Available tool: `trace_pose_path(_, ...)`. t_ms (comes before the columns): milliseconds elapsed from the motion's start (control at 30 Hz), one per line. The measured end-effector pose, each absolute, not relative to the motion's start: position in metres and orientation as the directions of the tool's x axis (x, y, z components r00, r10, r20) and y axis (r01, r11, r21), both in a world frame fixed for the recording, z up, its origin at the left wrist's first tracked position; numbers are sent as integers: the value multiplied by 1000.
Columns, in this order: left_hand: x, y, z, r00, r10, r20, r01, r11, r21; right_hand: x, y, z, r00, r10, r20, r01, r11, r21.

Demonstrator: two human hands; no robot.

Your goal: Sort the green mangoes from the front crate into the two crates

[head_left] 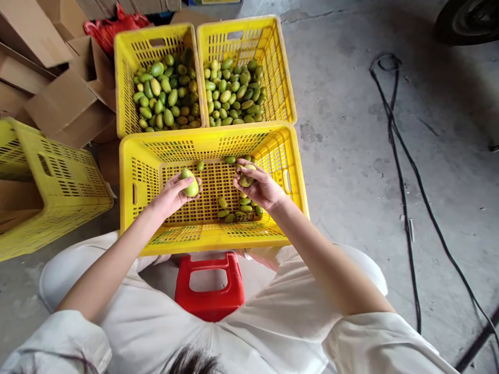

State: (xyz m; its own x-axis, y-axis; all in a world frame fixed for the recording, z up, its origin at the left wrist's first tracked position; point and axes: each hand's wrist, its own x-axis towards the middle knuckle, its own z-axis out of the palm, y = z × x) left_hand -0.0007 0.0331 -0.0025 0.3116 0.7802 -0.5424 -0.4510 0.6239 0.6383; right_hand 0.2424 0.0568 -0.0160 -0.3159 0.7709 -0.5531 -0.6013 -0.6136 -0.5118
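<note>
In the left hand [177, 189], a pale green oval fruit [190, 183] is held upright, clasped between thumb and curled fingers. In the right hand [263, 188], a duller, olive-green fruit [247, 177] is pinched by thumb and fingers; since it is partly covered by them, whether a second fruit is gripped with it cannot be told. Both hands are held well apart over the front yellow crate [210, 243]. Inside it, loose green fruits [222, 203] are scattered, mostly clustered below the right hand, with one seen just beyond the left. Beyond its far rim, the back left crate [120, 83] and the back right crate [287, 78] are set side by side, each partly filled with similar fruits. A red plastic stool [210, 305] is seen between the knees. To the left, another yellow crate [74, 171] is tilted near cardboard boxes [60, 111]; to the right, a black cable [390, 111] is strewn across the concrete floor [339, 156].
</note>
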Motion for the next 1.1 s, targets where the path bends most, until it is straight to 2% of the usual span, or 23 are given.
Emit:
trace_pose_path(167, -1, 31, -4, 381, 736, -559, -413, 677, 610, 244, 58, -26, -340, 654, -676, -580, -712, -397)
trace_pose_path(300, -1, 31, -7, 357, 717, -599, -321, 696, 642, 248, 59, -28, -282, 628, -725, -608, -701, -371)
trace_pose_path(400, -1, 33, -9, 355, 704, -615, -322, 710, 627, 250, 60, -27, -289, 622, -728, -645, -688, -332)
trace_pose_path(500, -1, 37, -7, 325, 712, -622, -421, 698, 579, 250, 61, -27, -264, 673, -691, -680, -638, -362)
trace_pose_path(600, -1, 38, -7, 262, 760, -595, -524, 629, 574, 247, 61, -28, -218, 745, -630, -673, -582, -456)
trace_pose_path(700, -1, 36, -11, 235, 798, -554, -532, 583, 614, 243, 58, -26, -216, 808, -548, -615, -549, -566)
trace_pose_path(767, 0, 34, -14, 227, 796, -561, -512, 588, 627, 240, 55, -24, -224, 823, -521, -595, -539, -596)
trace_pose_path(900, 4, 28, -18, 214, 741, -636, -503, 642, 578, 237, 52, -20, -287, 772, -567, -579, -611, -540)
trace_pose_path(1100, 11, 26, -16, 248, 547, -799, -387, 812, 436, 244, 53, -27, -396, 660, -638, -493, -740, -458)
